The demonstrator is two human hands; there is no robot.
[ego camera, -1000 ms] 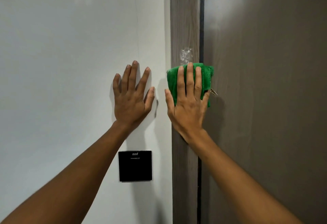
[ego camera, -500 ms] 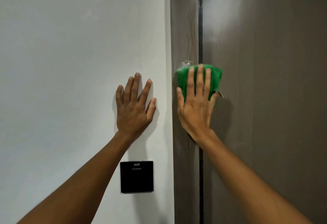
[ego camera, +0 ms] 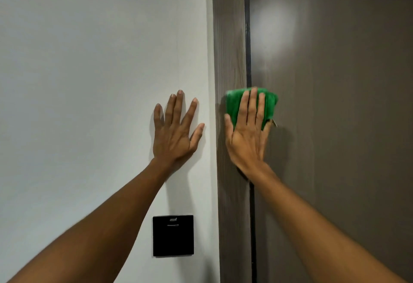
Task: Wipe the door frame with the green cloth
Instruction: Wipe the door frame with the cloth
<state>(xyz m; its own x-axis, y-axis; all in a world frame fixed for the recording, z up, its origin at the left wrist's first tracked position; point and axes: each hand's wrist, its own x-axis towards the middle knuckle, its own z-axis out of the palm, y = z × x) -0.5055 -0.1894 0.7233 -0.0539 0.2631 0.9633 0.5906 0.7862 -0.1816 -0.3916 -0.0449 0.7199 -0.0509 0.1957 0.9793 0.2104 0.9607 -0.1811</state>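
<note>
The door frame (ego camera: 230,43) is a vertical strip of brown wood grain between a white wall and a dark door. My right hand (ego camera: 248,135) lies flat on it, fingers up, pressing a folded green cloth (ego camera: 232,106) against the frame and the gap beside the door. Most of the cloth is under my fingers; its top and left edges show. My left hand (ego camera: 176,130) rests flat on the white wall just left of the frame, fingers spread, holding nothing.
A black square wall panel (ego camera: 173,235) sits on the white wall (ego camera: 89,81) below my left hand. The dark brown door (ego camera: 335,126) fills the right side, with a light glare high on it. A narrow dark gap (ego camera: 247,48) separates frame and door.
My right hand and the cloth have shifted slightly right along the frame toward the door gap. The clear blob above the cloth is now covered. The view has tilted upward, so both hands sit lower.
</note>
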